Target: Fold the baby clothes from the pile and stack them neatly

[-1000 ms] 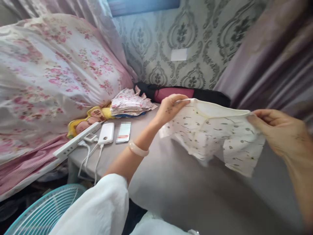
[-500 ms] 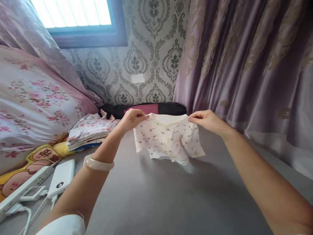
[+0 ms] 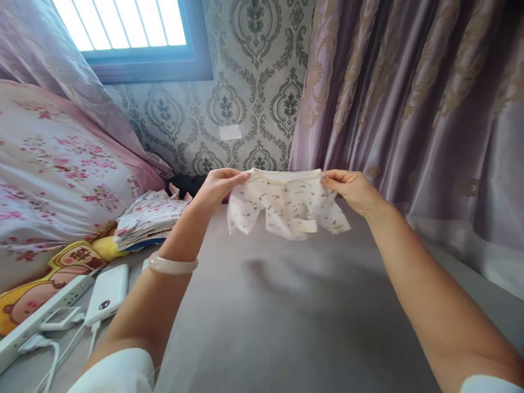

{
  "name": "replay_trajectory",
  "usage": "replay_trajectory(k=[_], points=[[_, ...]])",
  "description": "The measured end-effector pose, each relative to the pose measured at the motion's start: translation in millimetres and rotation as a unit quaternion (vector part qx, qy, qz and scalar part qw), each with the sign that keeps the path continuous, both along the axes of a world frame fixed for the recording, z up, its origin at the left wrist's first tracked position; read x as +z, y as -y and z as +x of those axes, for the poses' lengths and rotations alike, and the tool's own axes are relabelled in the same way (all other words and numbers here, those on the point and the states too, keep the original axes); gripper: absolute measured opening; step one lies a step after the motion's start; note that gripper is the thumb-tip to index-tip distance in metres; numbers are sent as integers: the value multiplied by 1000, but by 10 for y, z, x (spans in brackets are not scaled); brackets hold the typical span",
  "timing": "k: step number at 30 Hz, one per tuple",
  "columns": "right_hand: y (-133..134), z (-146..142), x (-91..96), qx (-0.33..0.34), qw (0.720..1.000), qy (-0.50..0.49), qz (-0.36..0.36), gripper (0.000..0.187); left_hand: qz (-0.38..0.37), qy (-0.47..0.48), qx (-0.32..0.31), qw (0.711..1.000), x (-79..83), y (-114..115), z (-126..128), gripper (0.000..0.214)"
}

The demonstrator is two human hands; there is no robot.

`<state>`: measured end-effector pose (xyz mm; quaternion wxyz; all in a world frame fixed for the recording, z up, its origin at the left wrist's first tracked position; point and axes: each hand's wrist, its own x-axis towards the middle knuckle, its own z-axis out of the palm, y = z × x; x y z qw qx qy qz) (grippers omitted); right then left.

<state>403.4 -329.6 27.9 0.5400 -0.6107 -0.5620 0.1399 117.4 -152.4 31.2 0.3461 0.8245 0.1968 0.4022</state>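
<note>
A small white baby shirt with a fine dark print hangs in the air above the grey bed surface. My left hand pinches its left shoulder and my right hand pinches its right shoulder, both closed on the cloth. The shirt's lower part is rumpled and lifted off the surface. A pale bangle sits on my left wrist.
A stack of folded floral clothes lies at the left. Near it are a white power bank, a power strip with cables and a yellow cushion. A floral quilt rises at the left; purple curtains hang at the right.
Both hands have raised the shirt off the grey surface; its hem, which touched down half a second ago, now hangs free and crumpled. The view tilted up from the earlier leftward look.
</note>
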Motion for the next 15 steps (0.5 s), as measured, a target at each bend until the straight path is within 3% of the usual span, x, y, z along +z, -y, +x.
replay_trajectory(k=[3, 7, 11, 15], points=[[29, -26, 13, 16, 999, 34, -15, 46, -49, -49, -2, 998, -9, 42, 18, 39], [47, -99, -4, 15, 1000, 12, -10, 47, -99, 24, 49, 994, 7, 150, 3, 39], [-9, -132, -45, -47, 998, 34, 28, 41, -118, 29, 40, 992, 6, 248, 37, 32], [-37, -231, -95, -165, 978, 120, 42, 28, -79, 64, 131, 986, -74, 312, 193, 21]])
